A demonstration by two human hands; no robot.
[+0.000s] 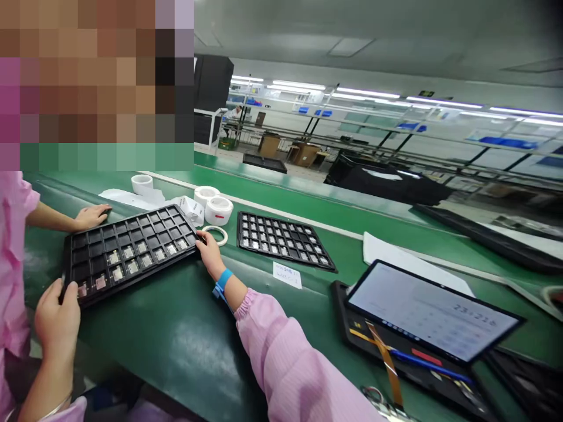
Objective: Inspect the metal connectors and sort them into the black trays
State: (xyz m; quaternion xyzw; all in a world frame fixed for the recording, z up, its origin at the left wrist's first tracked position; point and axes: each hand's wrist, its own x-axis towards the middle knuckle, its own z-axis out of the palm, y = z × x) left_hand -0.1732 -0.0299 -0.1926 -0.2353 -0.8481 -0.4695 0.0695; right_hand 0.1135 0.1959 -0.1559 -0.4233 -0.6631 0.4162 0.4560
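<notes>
A black compartment tray (132, 246) is tilted above the green table, with small silvery parts (132, 267) in several of its lower pockets and bare pockets above. My left hand (57, 316) grips its near left corner, thumb and fingers closed on the rim. At the right corner, my right hand (210, 253) pinches the edge; a blue wrist strap (223, 282) circles that wrist. Behind the tray's far left edge rests a co-worker's hand (91, 217). A second black tray (284, 240) lies flat to the right, most pockets filled with similar parts.
White tape rolls (219, 210) and a cream tape ring (215, 235) sit behind my right hand. A handwritten paper label (287, 275) lies before the second tray. To the right are a propped-up screen (433, 310), a blue pen-like tool (433, 364) and white foam sheet (409, 266).
</notes>
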